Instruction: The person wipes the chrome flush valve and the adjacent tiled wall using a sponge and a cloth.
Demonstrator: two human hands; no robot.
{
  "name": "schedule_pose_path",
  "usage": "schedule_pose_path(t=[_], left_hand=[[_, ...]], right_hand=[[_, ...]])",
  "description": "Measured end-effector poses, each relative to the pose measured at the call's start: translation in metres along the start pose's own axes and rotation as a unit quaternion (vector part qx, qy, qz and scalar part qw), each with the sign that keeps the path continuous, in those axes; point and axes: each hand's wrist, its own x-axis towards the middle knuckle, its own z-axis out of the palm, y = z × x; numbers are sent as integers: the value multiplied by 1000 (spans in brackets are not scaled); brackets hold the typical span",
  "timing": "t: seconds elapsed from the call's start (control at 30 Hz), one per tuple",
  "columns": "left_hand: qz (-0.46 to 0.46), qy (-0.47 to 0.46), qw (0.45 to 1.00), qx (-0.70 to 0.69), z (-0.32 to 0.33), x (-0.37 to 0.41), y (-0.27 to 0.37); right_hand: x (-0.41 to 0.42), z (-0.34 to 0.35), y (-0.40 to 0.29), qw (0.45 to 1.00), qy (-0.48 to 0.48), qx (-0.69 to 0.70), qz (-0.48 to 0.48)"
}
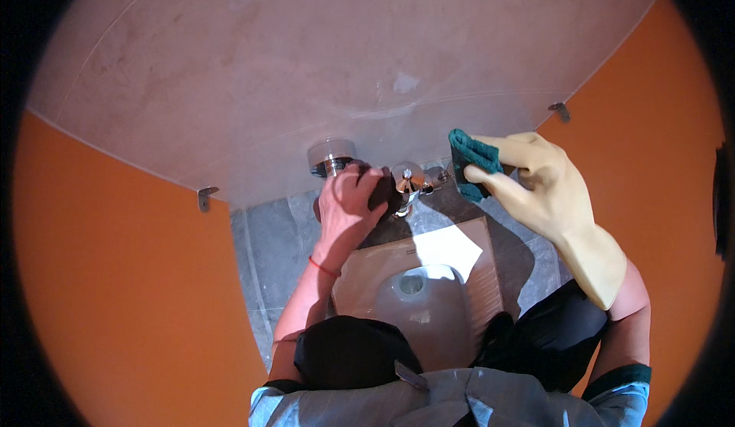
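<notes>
My bare left hand (351, 200), with a thin red cord at its wrist, lies over a dark brown rounded object (386, 197). Its fingers curl over the top, and the hand hides much of the object. My right hand (542, 183) wears a cream rubber glove and pinches a folded green cloth (475, 160) between thumb and fingers, off to the right. A chrome flush fitting (409, 180) with a domed top sits between the two hands. Just beyond my left hand, a chrome and clear cylindrical fitting (332, 154) stands against the wall.
A white ceramic squat toilet (425, 323) is set in the grey tiled floor (275, 237) below me. Orange partitions (120, 266) rise on both sides, fixed by metal brackets (205, 198) to the beige wall (321, 48). My knees (356, 349) flank the toilet.
</notes>
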Motion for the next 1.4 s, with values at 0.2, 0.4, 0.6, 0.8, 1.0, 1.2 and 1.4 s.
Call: schedule_pose_path(t=[0.2, 0.4, 0.6, 0.8, 1.0, 1.2, 1.4], left_hand=[[37, 65, 997, 36, 18, -33, 8], [-28, 19, 999, -11, 12, 3, 3], [-77, -3, 997, -29, 13, 12, 4], [1, 103, 995, 1, 21, -31, 13], [-33, 126, 991, 22, 24, -26, 5], [-89, 159, 983, -12, 33, -2, -9], [-81, 80, 994, 2, 8, -39, 18]], right_hand=[[-4, 6, 7, 999, 15, -24, 27], [-4, 10, 17, 999, 10, -33, 19], [-4, 7, 14, 1000, 1, -13, 16], [-4, 6, 4, 999, 16, -28, 15], [-3, 13, 10, 999, 22, -18, 18], [-7, 3, 7, 1000, 4, -17, 18], [-13, -8, -7, 999, 7, -26, 18]])
